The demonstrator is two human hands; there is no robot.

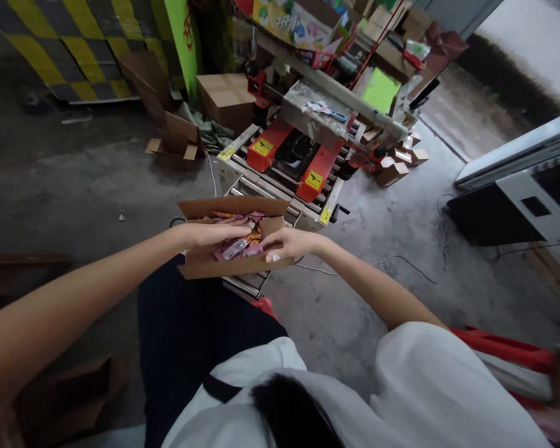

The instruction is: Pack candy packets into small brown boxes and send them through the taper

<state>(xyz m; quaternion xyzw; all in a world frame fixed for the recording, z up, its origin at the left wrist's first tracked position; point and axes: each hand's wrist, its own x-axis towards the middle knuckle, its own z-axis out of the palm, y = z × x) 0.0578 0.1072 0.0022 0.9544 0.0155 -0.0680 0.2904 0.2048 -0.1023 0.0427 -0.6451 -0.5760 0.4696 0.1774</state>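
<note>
An open cardboard box (224, 266) full of colourful packets (236, 247) rests on the near end of a carton-sealing machine (287, 163). My left hand (212, 234) lies flat over the packets, fingers stretched out. My right hand (287, 244) curls over the box's right flap (274, 225) and presses on it. Both hands are at the box's top.
The sealing machine has orange belt guards (315, 171) and metal rollers. Loose cardboard boxes (226, 96) lie on the concrete floor behind it. A cluttered shelf (350, 37) stands at the back, a white appliance (527, 186) at right. A cable (401, 261) runs across the floor.
</note>
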